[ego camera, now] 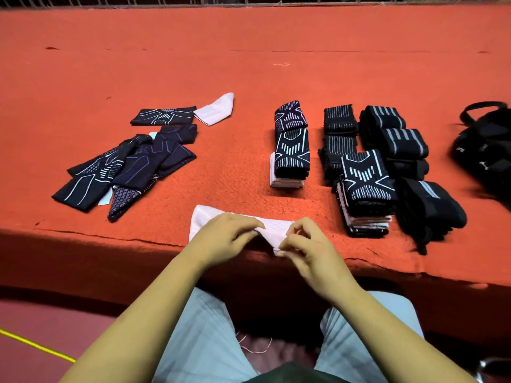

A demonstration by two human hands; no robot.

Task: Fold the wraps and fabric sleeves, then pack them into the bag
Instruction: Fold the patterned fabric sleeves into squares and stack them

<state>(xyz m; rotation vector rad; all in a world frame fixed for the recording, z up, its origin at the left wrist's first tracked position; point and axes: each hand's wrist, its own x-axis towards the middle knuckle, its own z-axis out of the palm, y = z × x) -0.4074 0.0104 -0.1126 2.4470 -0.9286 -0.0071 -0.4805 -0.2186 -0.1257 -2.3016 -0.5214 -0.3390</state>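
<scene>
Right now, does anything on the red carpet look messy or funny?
Yes. The dark sleeves on the left lie in a crooked, overlapping heap, unlike the neat folded stacks on the right.

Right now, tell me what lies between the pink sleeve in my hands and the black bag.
A stack of folded sleeves and the rolled black wraps sit between the pink sleeve and the bag; above them nothing visible blocks the way.

Matt knit sleeves (132, 164), ribbed elastic wraps (398, 139), rough red felt tabletop (249, 64).
</scene>
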